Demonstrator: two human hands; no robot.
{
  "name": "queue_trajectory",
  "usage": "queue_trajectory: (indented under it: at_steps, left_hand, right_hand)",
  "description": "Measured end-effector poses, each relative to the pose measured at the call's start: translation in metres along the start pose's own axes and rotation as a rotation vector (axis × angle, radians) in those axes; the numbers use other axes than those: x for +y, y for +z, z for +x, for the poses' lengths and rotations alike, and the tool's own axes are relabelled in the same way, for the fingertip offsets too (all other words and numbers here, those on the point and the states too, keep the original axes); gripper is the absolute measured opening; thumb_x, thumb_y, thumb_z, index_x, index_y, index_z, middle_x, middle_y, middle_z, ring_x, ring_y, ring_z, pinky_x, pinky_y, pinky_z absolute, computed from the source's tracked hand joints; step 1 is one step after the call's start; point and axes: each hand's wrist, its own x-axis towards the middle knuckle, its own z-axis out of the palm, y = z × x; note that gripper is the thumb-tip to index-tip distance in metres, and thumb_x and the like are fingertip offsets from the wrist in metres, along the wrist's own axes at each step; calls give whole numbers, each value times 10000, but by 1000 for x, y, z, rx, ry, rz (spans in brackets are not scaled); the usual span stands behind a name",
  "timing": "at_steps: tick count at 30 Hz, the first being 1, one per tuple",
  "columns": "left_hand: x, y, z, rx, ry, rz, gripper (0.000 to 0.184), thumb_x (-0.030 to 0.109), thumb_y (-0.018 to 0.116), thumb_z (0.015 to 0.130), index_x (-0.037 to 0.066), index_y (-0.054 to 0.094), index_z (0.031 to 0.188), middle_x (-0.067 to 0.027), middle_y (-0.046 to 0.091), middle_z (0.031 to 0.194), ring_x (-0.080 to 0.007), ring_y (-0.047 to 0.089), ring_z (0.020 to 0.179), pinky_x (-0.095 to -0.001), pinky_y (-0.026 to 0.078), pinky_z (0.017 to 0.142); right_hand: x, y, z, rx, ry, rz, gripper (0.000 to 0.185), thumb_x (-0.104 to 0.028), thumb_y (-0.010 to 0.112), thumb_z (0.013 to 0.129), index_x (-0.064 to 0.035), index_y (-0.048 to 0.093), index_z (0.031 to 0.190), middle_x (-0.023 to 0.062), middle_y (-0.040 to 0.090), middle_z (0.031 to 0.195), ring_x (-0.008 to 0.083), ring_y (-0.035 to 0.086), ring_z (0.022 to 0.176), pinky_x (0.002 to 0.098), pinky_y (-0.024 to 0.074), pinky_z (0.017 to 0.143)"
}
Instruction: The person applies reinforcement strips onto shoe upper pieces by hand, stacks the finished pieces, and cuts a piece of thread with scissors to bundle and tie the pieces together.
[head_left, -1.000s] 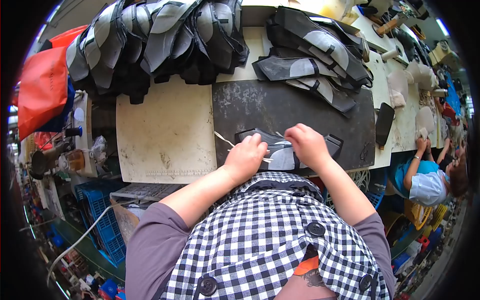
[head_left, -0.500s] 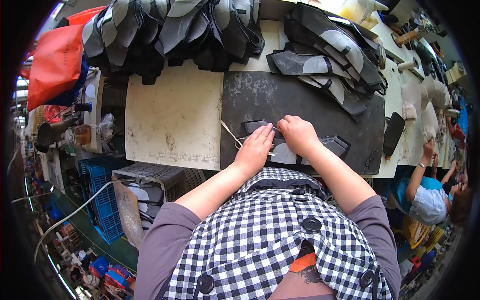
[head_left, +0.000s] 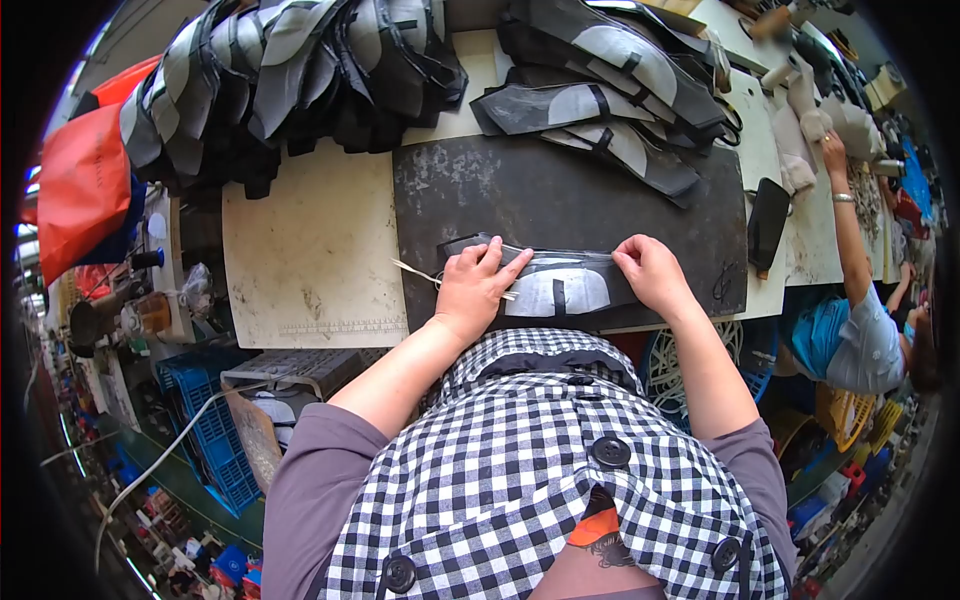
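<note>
A dark piece with a light grey patch (head_left: 565, 291) and a short black strip lies on the black mat (head_left: 480, 185), near its front edge. My left hand (head_left: 478, 288) rests on the piece's left part, fingers apart. At its upper right edge, my right hand (head_left: 650, 275) pinches the rim between thumb and fingers. Thin pale cords (head_left: 418, 271) stick out at the left, partly hidden under my left hand.
Many grey and black pieces (head_left: 290, 85) hang over the back left. Another pile (head_left: 610, 95) lies at the back right. A dark phone-like object (head_left: 767, 225) sits right of the mat. A co-worker (head_left: 860, 335) reaches over the right side.
My right hand has moved right along the piece's upper edge, away from my left hand, uncovering the grey patch. The co-worker's arm now reaches farther up the table.
</note>
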Motion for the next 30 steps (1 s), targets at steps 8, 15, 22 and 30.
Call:
queue_trajectory:
  at_steps: [8,15,22,30]
  left_hand:
    - [-5,-10,8,-108,67,57,593,112,564,823,329,523,1373,-114,573,1279,-241,538,1031,-370,458,875]
    - [38,-29,63,37,103,-166,321,160,605,863,32,620,1157,-88,600,1164,-268,550,1035,-384,466,885]
    - [79,-1,79,-188,260,-43,458,193,565,845,72,570,1288,-34,556,995,-221,522,931,-330,451,771]
    - [82,-10,87,-321,318,-14,493,160,547,837,87,551,1325,-39,555,1039,-226,531,953,-331,456,799]
  right_hand:
    - [11,14,1,99,12,-122,141,-214,654,842,-75,673,851,105,670,928,301,653,861,402,523,757]
    - [20,15,1,115,-45,-21,135,-212,673,826,-78,674,845,88,657,881,283,649,831,391,525,741]
    - [37,16,-7,286,-93,-21,123,-197,692,809,-78,672,833,74,642,820,267,640,774,380,520,691]
    - [35,11,2,218,1,26,142,-160,713,778,-61,616,811,88,626,801,250,631,718,363,514,663]
